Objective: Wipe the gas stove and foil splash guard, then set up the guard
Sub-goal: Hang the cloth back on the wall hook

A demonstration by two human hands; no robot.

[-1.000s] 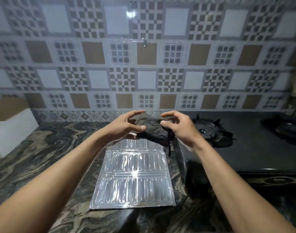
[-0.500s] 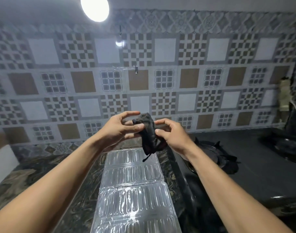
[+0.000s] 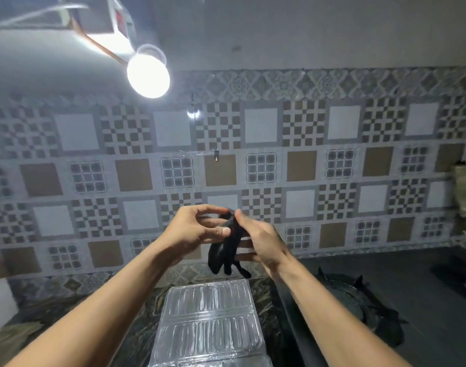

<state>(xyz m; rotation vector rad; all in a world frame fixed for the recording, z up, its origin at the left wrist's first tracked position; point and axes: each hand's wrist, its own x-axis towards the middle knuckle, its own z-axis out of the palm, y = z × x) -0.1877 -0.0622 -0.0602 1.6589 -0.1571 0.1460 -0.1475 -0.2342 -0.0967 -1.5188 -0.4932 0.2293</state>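
A dark cloth (image 3: 224,254) hangs in the air between my two hands, in front of the tiled wall. My left hand (image 3: 197,227) pinches its top with thumb and fingers. My right hand (image 3: 258,242) grips it from the right side. Below them the silver foil splash guard (image 3: 208,321) lies flat on the marbled counter. The black gas stove (image 3: 425,313) stands to its right, with a burner grate (image 3: 359,300) under my right forearm.
The patterned tile wall (image 3: 300,168) rises behind the counter, with a small hook (image 3: 216,155) on it. A lit bulb (image 3: 148,76) hangs at the upper left. The marbled counter (image 3: 54,319) runs to the left. A dark item (image 3: 456,274) sits at the far right.
The view has tilted upward, bringing the bulb and upper wall into sight. Both hands have lifted the cloth from above the foil guard, and it now hangs long and narrow.
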